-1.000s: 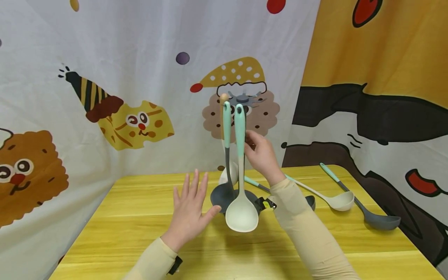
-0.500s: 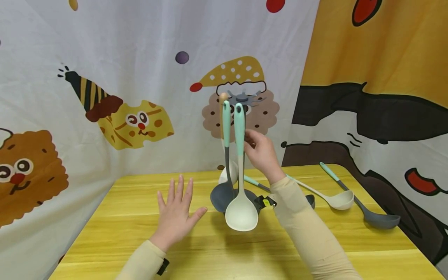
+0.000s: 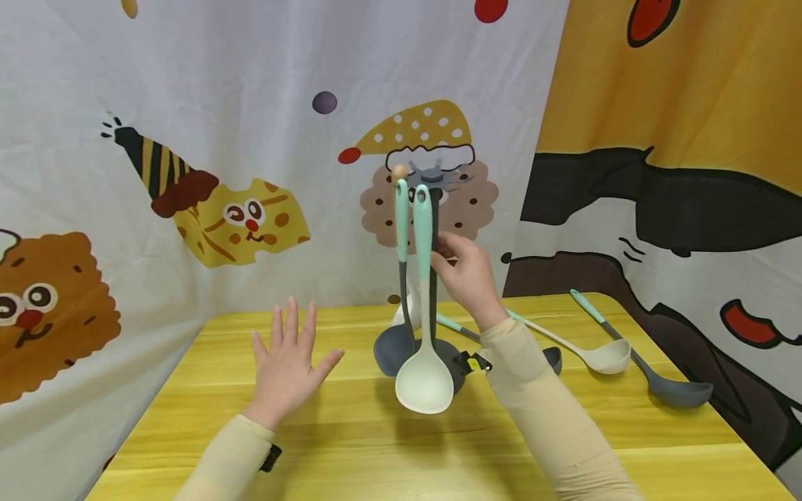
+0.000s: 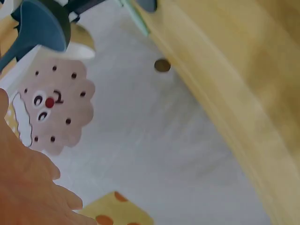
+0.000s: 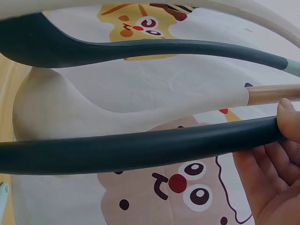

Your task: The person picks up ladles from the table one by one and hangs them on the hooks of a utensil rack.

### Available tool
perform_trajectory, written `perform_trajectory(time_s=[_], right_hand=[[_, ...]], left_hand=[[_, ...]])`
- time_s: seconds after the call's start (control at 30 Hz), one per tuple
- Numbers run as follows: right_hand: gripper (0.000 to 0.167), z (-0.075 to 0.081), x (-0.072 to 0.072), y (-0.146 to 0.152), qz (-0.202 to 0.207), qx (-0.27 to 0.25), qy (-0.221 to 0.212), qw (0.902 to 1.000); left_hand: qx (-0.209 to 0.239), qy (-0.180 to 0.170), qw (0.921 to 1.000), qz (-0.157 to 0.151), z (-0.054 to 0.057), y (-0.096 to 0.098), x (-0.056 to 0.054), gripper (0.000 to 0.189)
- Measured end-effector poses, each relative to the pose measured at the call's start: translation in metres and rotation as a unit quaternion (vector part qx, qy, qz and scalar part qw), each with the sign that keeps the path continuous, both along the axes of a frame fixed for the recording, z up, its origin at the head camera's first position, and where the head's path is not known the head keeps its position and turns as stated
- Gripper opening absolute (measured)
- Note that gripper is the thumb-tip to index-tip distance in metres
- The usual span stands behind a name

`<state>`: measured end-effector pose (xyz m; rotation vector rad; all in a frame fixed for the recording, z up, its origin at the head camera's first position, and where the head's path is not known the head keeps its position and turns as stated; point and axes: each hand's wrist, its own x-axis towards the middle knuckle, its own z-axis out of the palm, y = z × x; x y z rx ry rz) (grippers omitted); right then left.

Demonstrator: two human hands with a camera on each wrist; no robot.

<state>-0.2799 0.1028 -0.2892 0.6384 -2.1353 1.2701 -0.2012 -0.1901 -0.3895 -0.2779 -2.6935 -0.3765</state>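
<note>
My right hand (image 3: pixel 466 275) pinches a dark upright pole (image 5: pixel 140 150) between thumb and fingers. Above it is a grey, many-armed rack top (image 3: pixel 432 174). Around the pole several ladles hang upright, bowls down: a cream ladle (image 3: pixel 424 383) with a mint handle in front, a grey ladle (image 3: pixel 392 350) with a mint handle to its left, and a white ladle (image 5: pixel 51 103) with a wooden handle behind. A dark rounded shape (image 3: pixel 450 362) is partly hidden behind the cream bowl. My left hand (image 3: pixel 291 369) is spread over the table to the left, touching no ladle.
On the right of the wooden table (image 3: pixel 188 417) lie a cream ladle (image 3: pixel 608 357) and a long grey ladle (image 3: pixel 679 392). Another grey ladle (image 3: pixel 553 358) is partly behind my right forearm. A cartoon-printed curtain (image 3: pixel 250 83) hangs behind the table.
My left hand has moved left, away from the hanging ladles. The ladles have shifted slightly left, and the wooden handle is now more hidden. My right hand keeps its grip.
</note>
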Motion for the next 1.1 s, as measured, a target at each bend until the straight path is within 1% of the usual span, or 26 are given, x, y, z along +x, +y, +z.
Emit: perform_trajectory(time_s=[0.13, 0.3, 0.5, 0.7, 1.1], right_hand=[[0.019, -0.001, 0.002, -0.002, -0.011, -0.005, 0.01, 0.9999], [0.02, -0.001, 0.002, -0.004, -0.031, -0.015, 0.016, 0.9993], [0.019, -0.002, 0.002, -0.008, -0.044, -0.034, 0.028, 0.9981], [0.018, -0.003, 0.004, -0.012, -0.055, -0.049, 0.026, 0.9969], [0.018, -0.001, 0.009, -0.021, -0.072, -0.073, 0.014, 0.9946]], left_hand=[[0.003, 0.005, 1.0, 0.005, 0.011, -0.008, -0.004, 0.09], [0.026, 0.005, 0.9996, 0.007, 0.023, -0.009, -0.011, 0.09], [0.05, 0.007, 0.9987, 0.002, 0.041, -0.002, -0.018, 0.09], [0.07, 0.003, 0.9976, -0.006, 0.062, 0.008, -0.019, 0.09], [0.094, 0.037, 0.9941, -0.038, 0.104, 0.02, -0.025, 0.091]])
